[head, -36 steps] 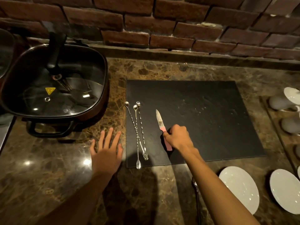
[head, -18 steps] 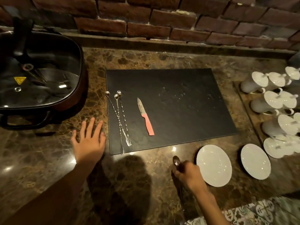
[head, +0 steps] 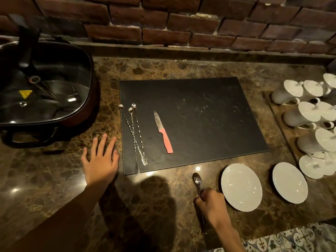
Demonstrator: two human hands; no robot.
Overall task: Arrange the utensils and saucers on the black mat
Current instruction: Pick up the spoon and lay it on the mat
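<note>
Your left hand (head: 101, 160) lies flat on the brown marble counter (head: 45, 188), fingers spread, just beside the left edge of the black rectangular mat (head: 209, 120). Your right hand (head: 211, 202) is curled around the handle of a long steel spoon (head: 197, 180), whose bowl points toward the mat's near edge and sits just short of it, on the bare counter.

On the mat, three slim twisted-metal stirrers with forked ends (head: 135, 137) lie bunched along the left edge; one fork tip reaches the near edge. A small knife with a pink handle (head: 163, 133) lies just to their right, blade pointing away from you. The middle and right of the mat are bare.

Two round white saucers (head: 241, 187) sit on the counter off the mat's near right corner, apart from each other. White cups and lids (head: 309, 110) crowd a tray (head: 276, 110) past the right edge. A dark lidded electric pan (head: 45, 88) stands off to the left.
</note>
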